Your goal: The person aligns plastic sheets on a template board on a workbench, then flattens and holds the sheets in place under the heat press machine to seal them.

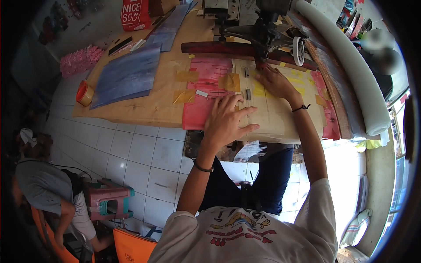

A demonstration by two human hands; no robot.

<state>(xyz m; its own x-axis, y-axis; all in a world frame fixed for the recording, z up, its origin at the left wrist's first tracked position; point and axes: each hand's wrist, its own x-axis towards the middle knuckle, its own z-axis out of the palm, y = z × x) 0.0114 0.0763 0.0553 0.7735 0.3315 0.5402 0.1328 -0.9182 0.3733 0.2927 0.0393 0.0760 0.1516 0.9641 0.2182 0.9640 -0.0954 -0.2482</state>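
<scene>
My left hand (228, 116) lies with its fingers spread across the red sheet (195, 115) and the tan, taped board (280, 118). My right hand (276, 83) rests on the board farther back, fingers stretched out toward the lower tip of a dark machine head (263, 46); its fingertips are partly hidden there. Neither hand holds anything that I can see. Between the hands, two small metal pieces (248, 94) sit on the board. Strips of brown tape (184, 96) run over the red sheet's left edge. Behind the hands a dark red bar (210, 48) spans the work.
Blue translucent sheets (127, 76), a tape roll (84, 93) and pink wrap (81, 60) are at the left. A white foam roll (351, 65) lines the right edge. Another person (52, 188) bends at lower left beside a stool (109, 199); someone else stands at far right.
</scene>
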